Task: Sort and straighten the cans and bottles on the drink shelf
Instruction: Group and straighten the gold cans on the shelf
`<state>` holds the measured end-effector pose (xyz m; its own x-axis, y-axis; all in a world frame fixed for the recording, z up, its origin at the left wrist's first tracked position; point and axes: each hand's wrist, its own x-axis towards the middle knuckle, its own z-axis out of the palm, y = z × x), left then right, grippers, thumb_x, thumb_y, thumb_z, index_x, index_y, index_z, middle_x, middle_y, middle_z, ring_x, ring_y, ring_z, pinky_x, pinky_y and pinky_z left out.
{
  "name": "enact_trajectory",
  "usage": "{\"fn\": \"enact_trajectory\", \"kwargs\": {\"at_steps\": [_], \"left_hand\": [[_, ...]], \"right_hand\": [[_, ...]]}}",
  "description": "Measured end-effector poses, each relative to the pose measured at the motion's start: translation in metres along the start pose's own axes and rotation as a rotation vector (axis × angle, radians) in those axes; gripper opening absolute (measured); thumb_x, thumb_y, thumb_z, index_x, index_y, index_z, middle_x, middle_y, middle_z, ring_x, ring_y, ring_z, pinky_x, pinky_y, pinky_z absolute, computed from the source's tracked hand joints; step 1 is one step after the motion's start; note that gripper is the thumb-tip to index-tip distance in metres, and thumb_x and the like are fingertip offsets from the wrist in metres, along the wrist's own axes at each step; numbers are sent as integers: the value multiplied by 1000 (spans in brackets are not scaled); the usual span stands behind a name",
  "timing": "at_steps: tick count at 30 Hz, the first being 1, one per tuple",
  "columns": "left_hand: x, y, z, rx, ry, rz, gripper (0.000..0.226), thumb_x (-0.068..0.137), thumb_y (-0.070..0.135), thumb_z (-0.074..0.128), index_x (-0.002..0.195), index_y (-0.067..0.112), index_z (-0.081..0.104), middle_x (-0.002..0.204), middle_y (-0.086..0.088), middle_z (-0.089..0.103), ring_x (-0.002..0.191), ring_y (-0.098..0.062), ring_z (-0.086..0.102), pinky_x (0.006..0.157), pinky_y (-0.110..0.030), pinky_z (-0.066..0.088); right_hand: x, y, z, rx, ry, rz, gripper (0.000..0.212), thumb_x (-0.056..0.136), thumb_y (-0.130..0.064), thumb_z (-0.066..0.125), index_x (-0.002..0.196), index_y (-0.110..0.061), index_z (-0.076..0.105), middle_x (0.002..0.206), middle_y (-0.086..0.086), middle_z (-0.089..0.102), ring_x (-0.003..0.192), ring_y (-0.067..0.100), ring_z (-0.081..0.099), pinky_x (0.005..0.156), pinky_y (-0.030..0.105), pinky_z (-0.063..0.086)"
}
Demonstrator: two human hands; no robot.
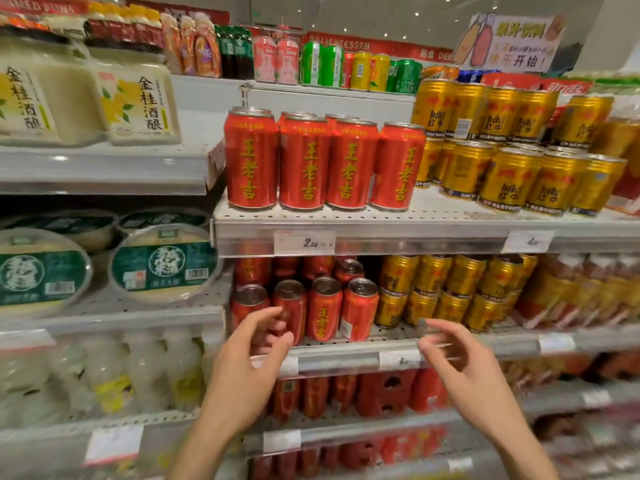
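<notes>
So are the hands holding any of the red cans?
No, nothing is held. The left hand and right hand hang open in front of the red cans, fingers loosely curled.

Bright ceiling light fell evenly; small ceiling lamps glinted above. Wide-angle bending curved the edges, and motion blur smeared the lower shelves.
</notes>
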<state>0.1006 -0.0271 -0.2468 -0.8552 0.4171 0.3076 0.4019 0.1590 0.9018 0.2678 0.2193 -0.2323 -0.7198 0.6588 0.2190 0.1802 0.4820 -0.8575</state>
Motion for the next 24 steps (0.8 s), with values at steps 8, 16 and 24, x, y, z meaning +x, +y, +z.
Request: {"fn": "enact_trajectory", "kwargs": {"at_steps": [8, 16, 24], "left_hand": [[-13, 5, 76, -26, -46, -87, 29, 93, 20, 69, 115, 38, 62, 103, 22, 70, 90, -7, 67, 76, -13, 51], [6, 62, 194, -28, -4, -35, 27, 93, 21, 68, 116, 35, 64, 103, 18, 70, 95, -7, 66, 83, -12, 49], [13, 106, 269, 11, 7, 11, 26, 94, 25, 67, 116, 37, 64, 103, 16, 69, 99, -6, 66, 83, -13, 49]], "right_hand": [[14, 56, -34, 2, -23, 55, 23, 92, -30, 69, 115, -31, 65, 91, -27, 68, 77, 1, 65, 72, 21, 52], [67, 103, -129, 33, -93, 29, 20, 95, -35, 65, 115, -36, 63, 99, -17, 71, 87, -8, 62, 67, 2, 44], [102, 130, -193, 78, -114, -22, 22, 95, -30, 66, 117, -34, 64, 96, -16, 71, 92, -4, 64, 74, 8, 48]]}}
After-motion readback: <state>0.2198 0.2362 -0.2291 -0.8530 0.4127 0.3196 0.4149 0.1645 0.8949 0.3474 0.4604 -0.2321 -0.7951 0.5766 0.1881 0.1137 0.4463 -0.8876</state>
